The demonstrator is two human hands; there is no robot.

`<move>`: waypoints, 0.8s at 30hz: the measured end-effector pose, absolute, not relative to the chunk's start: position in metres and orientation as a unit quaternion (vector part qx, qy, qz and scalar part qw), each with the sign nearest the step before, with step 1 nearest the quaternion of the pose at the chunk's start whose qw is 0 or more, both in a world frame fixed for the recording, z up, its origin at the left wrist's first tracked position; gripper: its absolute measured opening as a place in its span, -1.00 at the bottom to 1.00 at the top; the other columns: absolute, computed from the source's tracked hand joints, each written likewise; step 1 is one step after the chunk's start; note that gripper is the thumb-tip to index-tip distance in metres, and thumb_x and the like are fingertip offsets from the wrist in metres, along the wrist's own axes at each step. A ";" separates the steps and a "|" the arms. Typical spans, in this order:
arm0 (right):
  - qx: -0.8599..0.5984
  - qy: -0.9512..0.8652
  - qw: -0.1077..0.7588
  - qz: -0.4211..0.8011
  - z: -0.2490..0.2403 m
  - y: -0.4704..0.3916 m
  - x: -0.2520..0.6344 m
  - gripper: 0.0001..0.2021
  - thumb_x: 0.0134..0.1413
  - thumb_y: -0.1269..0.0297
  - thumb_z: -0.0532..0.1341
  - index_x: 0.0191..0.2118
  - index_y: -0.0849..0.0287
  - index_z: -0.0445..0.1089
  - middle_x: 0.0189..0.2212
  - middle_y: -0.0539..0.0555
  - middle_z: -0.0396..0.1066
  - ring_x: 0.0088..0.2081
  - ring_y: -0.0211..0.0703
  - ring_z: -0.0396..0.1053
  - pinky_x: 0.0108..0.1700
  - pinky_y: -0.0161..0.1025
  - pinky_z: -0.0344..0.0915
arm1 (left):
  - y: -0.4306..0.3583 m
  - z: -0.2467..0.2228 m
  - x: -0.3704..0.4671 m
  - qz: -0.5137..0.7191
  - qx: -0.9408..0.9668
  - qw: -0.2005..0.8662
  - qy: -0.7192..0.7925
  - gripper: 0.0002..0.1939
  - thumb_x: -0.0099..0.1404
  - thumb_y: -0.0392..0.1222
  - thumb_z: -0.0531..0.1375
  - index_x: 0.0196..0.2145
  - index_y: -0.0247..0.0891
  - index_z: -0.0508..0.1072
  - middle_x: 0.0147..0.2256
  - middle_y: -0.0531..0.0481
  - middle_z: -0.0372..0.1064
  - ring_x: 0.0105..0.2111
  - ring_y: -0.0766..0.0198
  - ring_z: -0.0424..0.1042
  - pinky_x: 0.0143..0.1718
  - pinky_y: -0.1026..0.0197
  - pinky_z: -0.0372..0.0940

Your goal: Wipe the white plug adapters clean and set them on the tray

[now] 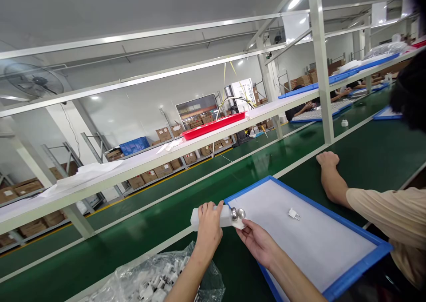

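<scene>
My left hand (209,225) is wrapped round a white plastic bottle (196,218), which lies tilted on its side. The bottle's metal cap (237,213) points right, its round lid swung open. Against the bottle's mouth, my right hand (258,240) pinches a small white cloth or tissue (238,223). A blue-rimmed tray (333,222) with a white lining is just right of my hands, and one white plug adapter (293,213) lies on it. Below my left forearm sits a clear plastic bag (129,277) full of white plug pieces.
At the right, a person's bare forearm and fist (329,164) rest on the green bench beside the tray. A raised shelf (140,166) crosses ahead, holding a red tray (214,125). A white adapter (345,123) stands farther back; other people work at the far right.
</scene>
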State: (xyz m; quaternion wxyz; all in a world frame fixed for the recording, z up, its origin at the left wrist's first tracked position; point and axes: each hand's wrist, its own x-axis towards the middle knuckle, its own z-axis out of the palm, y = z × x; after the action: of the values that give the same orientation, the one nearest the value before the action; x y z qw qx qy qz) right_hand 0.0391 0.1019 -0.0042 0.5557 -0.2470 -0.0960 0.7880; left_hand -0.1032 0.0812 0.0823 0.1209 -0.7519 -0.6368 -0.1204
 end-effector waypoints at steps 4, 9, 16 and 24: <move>-0.255 -0.091 0.549 0.791 0.005 0.099 0.045 -0.84 0.31 0.34 0.27 -0.05 0.25 0.42 -0.08 0.09 0.46 -0.15 -0.16 0.49 -0.16 -0.16 0.50 | 0.086 0.076 -0.106 -0.158 -0.741 0.076 -0.648 -0.16 -0.05 -0.56 0.09 0.22 -0.19 0.38 -0.05 -0.20 0.37 0.01 -0.06 0.27 0.12 -0.01 0.08; -0.252 -0.120 0.568 0.774 0.018 0.096 0.052 -0.87 0.30 0.38 0.27 -0.07 0.25 0.43 -0.08 0.09 0.47 -0.16 -0.17 0.49 -0.15 -0.17 0.50 | 0.093 0.066 -0.108 -0.237 -0.721 -0.014 -0.651 -0.34 -0.17 -0.52 0.20 -0.04 -0.19 0.50 -0.15 -0.07 0.45 -0.11 0.03 0.40 -0.13 0.17 0.23; -0.267 -0.126 0.557 0.776 0.021 0.096 0.056 -0.90 0.31 0.39 0.26 -0.09 0.27 0.44 -0.12 0.07 0.48 -0.19 -0.19 0.49 -0.18 -0.20 0.50 | 0.113 0.036 -0.109 -0.372 -0.656 -0.149 -0.640 -0.52 -0.10 -0.45 0.31 -0.15 -0.20 0.54 -0.37 0.14 0.50 -0.34 0.17 0.48 -0.42 0.29 0.25; -0.306 -0.114 0.532 0.781 0.023 0.073 0.069 -0.77 0.32 0.42 0.22 0.05 0.28 0.36 -0.09 0.18 0.52 -0.13 -0.10 0.52 -0.20 -0.22 0.52 | 0.152 -0.003 -0.121 -0.490 -0.523 -0.165 -0.677 -0.69 0.37 -0.09 0.26 0.00 -0.29 0.45 -0.14 -0.05 0.49 -0.20 0.17 0.51 -0.16 0.02 0.45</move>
State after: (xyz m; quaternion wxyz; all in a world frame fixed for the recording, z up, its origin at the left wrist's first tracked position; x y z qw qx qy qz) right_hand 0.0690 0.0735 0.0235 0.5319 -0.3058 -0.1137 0.7814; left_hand -0.1210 0.1516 -0.0029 -0.1649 -0.5231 -0.6772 -0.4905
